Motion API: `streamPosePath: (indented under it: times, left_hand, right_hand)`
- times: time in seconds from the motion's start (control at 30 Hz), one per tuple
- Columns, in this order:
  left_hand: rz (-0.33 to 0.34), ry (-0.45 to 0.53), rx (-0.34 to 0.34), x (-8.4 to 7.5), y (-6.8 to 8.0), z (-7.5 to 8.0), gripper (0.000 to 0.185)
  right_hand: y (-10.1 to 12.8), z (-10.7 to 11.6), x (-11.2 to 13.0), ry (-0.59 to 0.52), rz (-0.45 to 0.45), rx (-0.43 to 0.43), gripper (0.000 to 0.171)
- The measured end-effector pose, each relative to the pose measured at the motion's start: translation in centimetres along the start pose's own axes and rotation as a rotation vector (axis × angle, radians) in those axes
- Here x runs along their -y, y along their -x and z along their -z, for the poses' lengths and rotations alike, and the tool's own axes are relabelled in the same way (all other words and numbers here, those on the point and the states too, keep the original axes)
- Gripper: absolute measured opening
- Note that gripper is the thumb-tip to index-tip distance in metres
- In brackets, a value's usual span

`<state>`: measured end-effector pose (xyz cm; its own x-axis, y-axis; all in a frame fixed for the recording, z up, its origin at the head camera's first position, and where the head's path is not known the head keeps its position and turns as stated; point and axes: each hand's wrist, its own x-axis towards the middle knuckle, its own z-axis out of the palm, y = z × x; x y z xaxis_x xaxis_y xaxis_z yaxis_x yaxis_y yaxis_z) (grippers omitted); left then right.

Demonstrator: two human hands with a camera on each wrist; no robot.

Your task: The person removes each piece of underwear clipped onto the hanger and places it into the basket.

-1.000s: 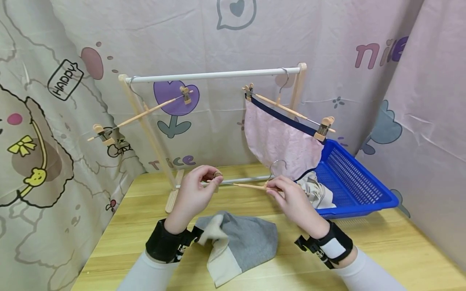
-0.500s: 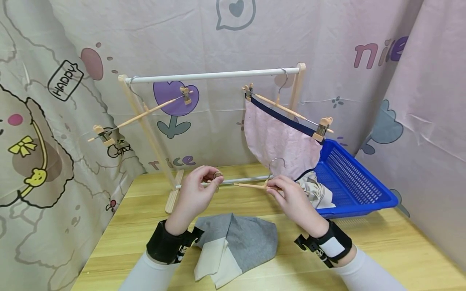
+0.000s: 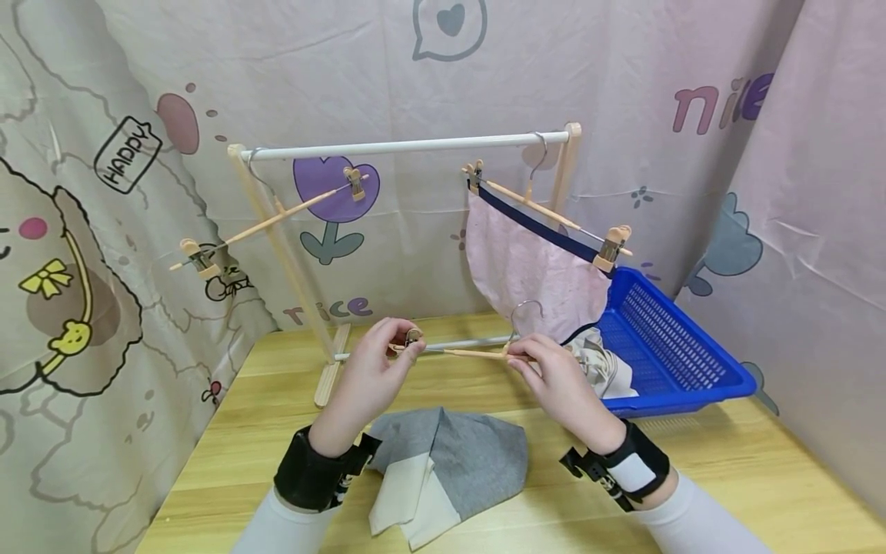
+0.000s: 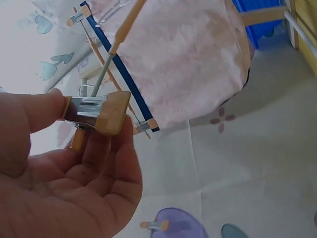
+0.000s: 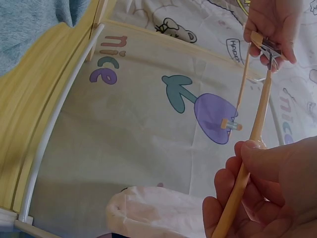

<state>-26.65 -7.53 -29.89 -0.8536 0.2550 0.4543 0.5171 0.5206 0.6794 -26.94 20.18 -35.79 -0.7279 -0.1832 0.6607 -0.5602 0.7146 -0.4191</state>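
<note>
Hanger is spanning the centre, left hand pinching its nine-o'clock clip, right hand gripping the bar; pink cloth is already hanging clipped at one o'clock, grey-and-cream garment lying unclipped at six.

Bright, even head view, dimmer, softer wrist views, left wrist view palest upper left

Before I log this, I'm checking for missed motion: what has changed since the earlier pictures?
The cream part of the grey-and-cream cloth, raised in the earliest picture, has flopped down toward the near side. Nothing was let go. Unchanged: left hand pinching the clip, right hand gripping the hanger, pink garment, blue basket.
</note>
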Motion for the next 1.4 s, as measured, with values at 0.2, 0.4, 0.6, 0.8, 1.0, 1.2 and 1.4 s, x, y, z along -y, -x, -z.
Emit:
streamPosePath:
  times: [0.2,0.4,0.6,0.8,1.0,1.2,1.4]
  left_hand:
    - [0.033,-0.019,0.026,-0.1,0.7,-0.1,0.019]
    - [-0.022,-0.028,0.046,0.3,1.3,-0.6,0.019]
    - [-0.043,0.065,0.072,1.1,1.6,-0.7,0.015]
    - [-0.022,0.179,0.047,1.8,1.6,-0.7,0.017]
    - [-0.054,0.254,-0.002,2.2,1.6,-0.4,0.016]
    - [-0.058,0.236,-0.011,2.5,1.7,-0.1,0.013]
    - [-0.074,0.2,-0.018,2.6,1.8,0.0,0.011]
  right_hand:
    - [0.0,0.0,0.3,-0.01,0.028,-0.019,0.009]
    - [0.1,0.0,0.5,-0.018,0.061,-0.031,0.011]
    - [-0.1,-0.1,0.6,-0.022,0.115,-0.038,0.013]
    - [-0.6,-0.2,1.0,-0.027,0.168,-0.055,0.014]
    - [-1.2,-0.1,1.5,-0.009,0.192,-0.06,0.013]
    - [-1.5,0.0,1.7,-0.003,0.204,-0.064,0.013]
    - [-1.7,0.0,1.9,-0.008,0.203,-0.046,0.013]
